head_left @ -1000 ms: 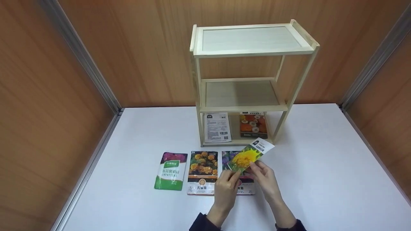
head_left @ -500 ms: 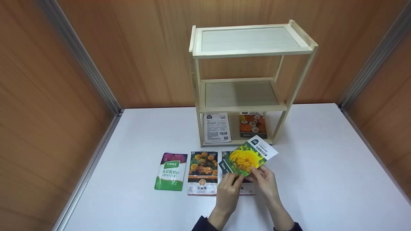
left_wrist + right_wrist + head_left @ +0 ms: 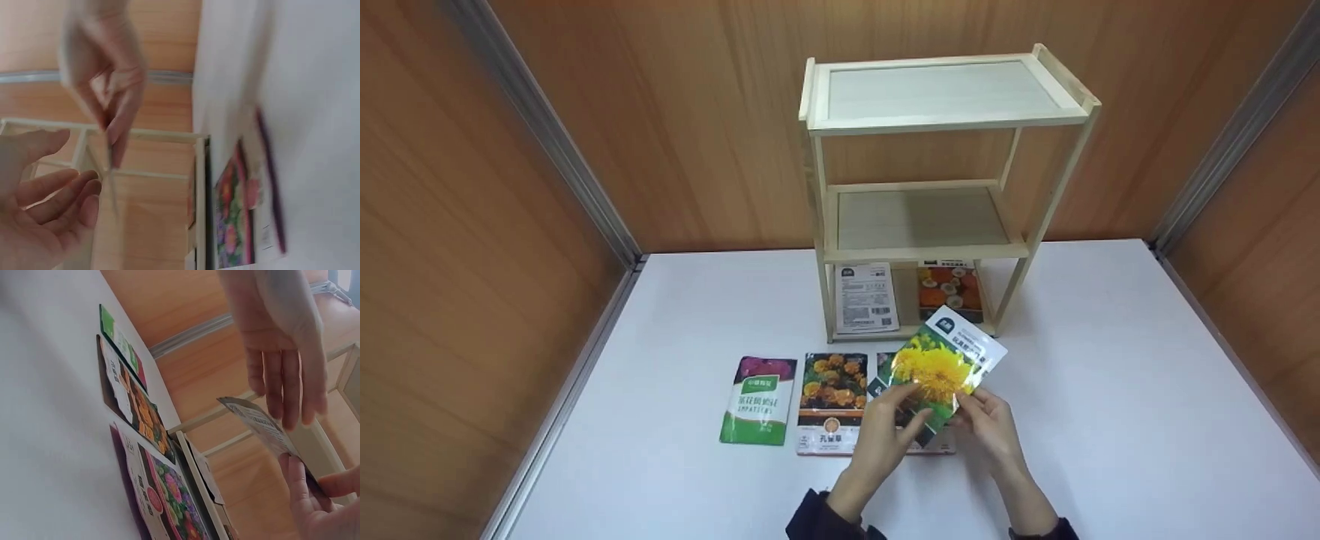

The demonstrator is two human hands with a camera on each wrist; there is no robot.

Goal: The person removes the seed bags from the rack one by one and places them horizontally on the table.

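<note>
A seed packet (image 3: 934,367) with a large yellow flower and a white top is held tilted above the table. My right hand (image 3: 994,427) pinches its lower right edge between thumb and fingers. My left hand (image 3: 880,427) hovers at the packet's lower left, its fingers loosely extended; the right wrist view shows this left hand (image 3: 284,354) apart from the packet. Beneath lies a seed packet (image 3: 174,489) with pink and purple flowers, mostly hidden in the head view. To its left lie an orange marigold packet (image 3: 832,390) and a green-and-white packet (image 3: 759,405).
Behind the packets stands a pale wooden three-tier shelf (image 3: 926,253). On its bottom tier lie a white text-covered packet (image 3: 866,300) and an orange-and-white flower packet (image 3: 949,289). Wooden panels (image 3: 697,135) enclose the white table (image 3: 1125,390) at the back and sides.
The yellow-flower packet has turned to face the head camera more fully. My left hand has let go of its lower edge and opened its fingers, while the right hand keeps hold.
</note>
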